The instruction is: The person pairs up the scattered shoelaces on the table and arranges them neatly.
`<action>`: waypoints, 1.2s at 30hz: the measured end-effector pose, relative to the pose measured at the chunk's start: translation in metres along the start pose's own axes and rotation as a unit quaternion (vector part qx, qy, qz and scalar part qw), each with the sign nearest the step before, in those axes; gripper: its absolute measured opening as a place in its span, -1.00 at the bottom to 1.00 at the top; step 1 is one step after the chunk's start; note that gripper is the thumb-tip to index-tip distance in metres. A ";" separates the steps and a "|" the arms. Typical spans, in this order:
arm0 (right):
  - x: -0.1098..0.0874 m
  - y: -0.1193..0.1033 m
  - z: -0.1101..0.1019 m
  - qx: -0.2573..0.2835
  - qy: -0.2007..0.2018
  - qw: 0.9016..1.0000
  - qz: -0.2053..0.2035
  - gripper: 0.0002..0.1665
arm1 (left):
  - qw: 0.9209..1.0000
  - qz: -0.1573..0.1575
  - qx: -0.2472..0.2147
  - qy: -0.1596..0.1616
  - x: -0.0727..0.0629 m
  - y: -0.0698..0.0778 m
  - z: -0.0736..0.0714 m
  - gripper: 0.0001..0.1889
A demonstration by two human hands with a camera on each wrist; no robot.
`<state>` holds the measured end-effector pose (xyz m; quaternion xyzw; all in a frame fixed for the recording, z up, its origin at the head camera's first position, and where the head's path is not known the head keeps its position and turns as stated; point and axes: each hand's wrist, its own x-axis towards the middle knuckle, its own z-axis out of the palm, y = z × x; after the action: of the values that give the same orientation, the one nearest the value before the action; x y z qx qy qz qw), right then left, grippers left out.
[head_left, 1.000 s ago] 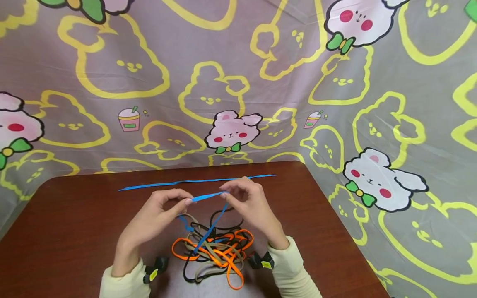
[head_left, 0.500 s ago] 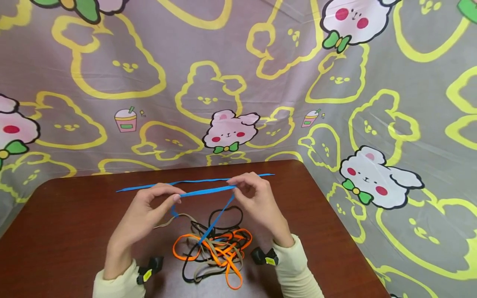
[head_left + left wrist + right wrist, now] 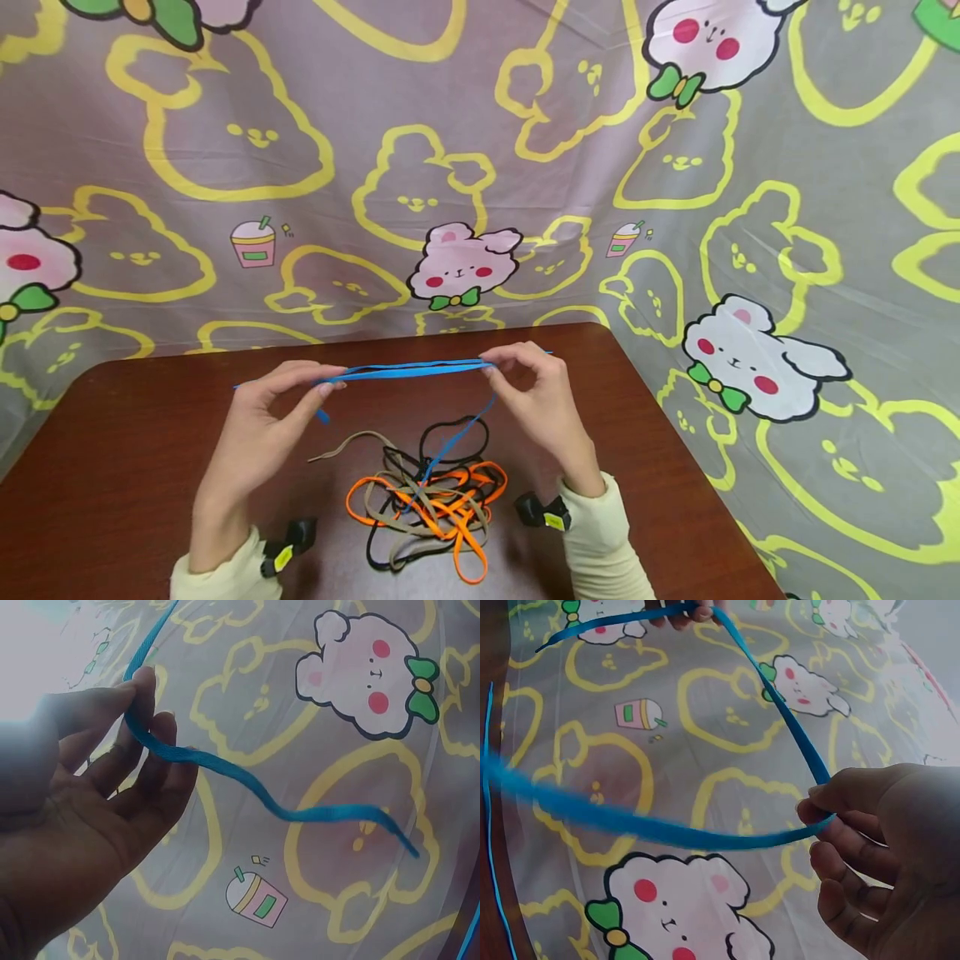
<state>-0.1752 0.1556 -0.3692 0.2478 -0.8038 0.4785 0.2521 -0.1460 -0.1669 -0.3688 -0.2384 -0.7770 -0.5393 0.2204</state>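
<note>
A flat blue shoelace (image 3: 408, 372) is stretched between my two hands above the table. My left hand (image 3: 258, 421) pinches it between thumb and forefinger, and its loose end (image 3: 322, 813) hangs past those fingers in the left wrist view. Thumb and forefinger of my right hand (image 3: 546, 408) pinch the other side of the span. From there the lace slants down toward a tangled pile of orange (image 3: 471, 546), black (image 3: 378, 560) and tan (image 3: 352, 436) laces beneath. Another blue lace (image 3: 489, 817) lies straight on the table, partly covered by my hands in the head view.
The brown wooden table (image 3: 135, 467) has a rounded back edge. Behind it and to the right hangs a grey cloth (image 3: 337, 92) printed with cartoon rabbits. A tan lace end trails out of the pile to the left.
My hands have moved apart and slightly up, so the blue span between them has grown longer. More of the blue lace has come out of the pile. The tan lace end now lies free at left.
</note>
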 end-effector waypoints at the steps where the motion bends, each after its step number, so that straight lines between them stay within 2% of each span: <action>1: 0.000 0.000 -0.001 -0.001 0.005 1.000 0.001 -0.84 | 1.000 -0.003 -0.002 0.004 0.000 0.000 -0.001 -0.71; 8: 0.001 0.002 -0.011 0.005 0.034 0.999 0.026 -0.90 | 0.998 -0.016 0.024 0.050 0.000 -0.002 -0.002 -0.69; 16: 0.002 0.008 -0.018 -0.017 0.037 0.998 0.039 -0.89 | 0.990 -0.044 0.066 0.118 0.000 -0.007 -0.001 -0.77; 22: 0.003 0.012 -0.026 -0.028 0.050 0.997 0.047 -0.88 | 0.988 -0.025 0.080 0.133 -0.001 -0.013 -0.005 -0.71; 27: 0.003 0.017 -0.032 -0.030 0.057 0.996 0.056 -0.88 | 0.986 -0.027 0.078 0.142 -0.002 -0.013 -0.008 -0.69; 36: 0.004 0.025 -0.038 -0.039 0.075 0.994 0.069 -0.93 | 0.978 -0.020 0.084 0.189 0.000 -0.013 -0.010 -0.74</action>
<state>-0.1880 0.1996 -0.3673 0.1454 -0.8161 0.4799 0.2873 -0.1537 -0.1808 -0.3750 -0.0972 -0.7682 -0.5121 0.3718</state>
